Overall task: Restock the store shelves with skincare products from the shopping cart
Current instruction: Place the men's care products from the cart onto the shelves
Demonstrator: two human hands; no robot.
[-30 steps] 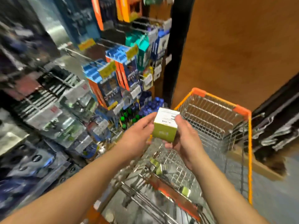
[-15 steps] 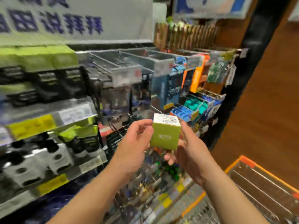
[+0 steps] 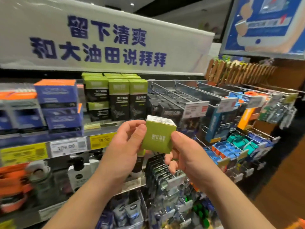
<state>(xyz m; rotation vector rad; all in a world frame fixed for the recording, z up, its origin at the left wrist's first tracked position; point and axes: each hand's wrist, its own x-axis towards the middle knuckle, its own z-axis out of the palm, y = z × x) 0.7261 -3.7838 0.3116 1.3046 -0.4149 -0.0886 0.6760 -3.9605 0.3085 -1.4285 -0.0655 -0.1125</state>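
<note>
Both hands hold one small green box (image 3: 157,137) in front of the shelves. The left hand (image 3: 125,146) grips the left side of the box, with the thumb near its upper corner and the fingers curled behind. The right hand (image 3: 183,156) pinches the lower right corner of the box with the thumb on the front face; its other fingers are curled under the box. The box is upright but a little tilted, and its white top with small print faces up.

Behind the box, on the top shelf (image 3: 69,134), stand tall green and black boxes (image 3: 118,100) in a row, and to the left of them are blue boxes with orange tops (image 3: 57,103). Price tags (image 3: 67,147) in white and yellow run along the edge of this shelf. To the right, metal hooks (image 3: 181,95) carry hanging packets in blue, orange and teal. Above the shelves is a white sign with big blue letters (image 3: 102,45).
</note>
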